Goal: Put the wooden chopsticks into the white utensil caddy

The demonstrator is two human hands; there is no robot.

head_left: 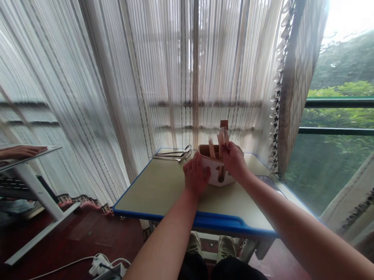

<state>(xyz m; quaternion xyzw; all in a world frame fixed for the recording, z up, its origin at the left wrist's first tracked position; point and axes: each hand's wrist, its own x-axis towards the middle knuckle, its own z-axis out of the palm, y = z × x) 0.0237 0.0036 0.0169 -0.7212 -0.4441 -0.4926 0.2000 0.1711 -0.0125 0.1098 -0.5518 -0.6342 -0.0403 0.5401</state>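
A utensil box (214, 180) with pale outer walls, a brown inside and a cutout in its front stands on a small desk (160, 188). My left hand (196, 175) grips the box's left front side, thumb against the front wall. Over the box's right part, my right hand (234, 158) is closed around a bundle of chopsticks in clear wrapping (223, 136). Another wrapped stick bundle (211, 147) leans up out of the box, left of that hand. A flat brown piece (224, 124) rises behind the bundle. Its lower end is hidden.
Several metal spoons (176, 156) lie at the desk's back left. A dark flat object (267, 182), perhaps a phone, lies right of the box. Another person's hand (27, 150) rests on a white table (52, 148) at left. A cable with white plugs (99, 264) lies on the floor.
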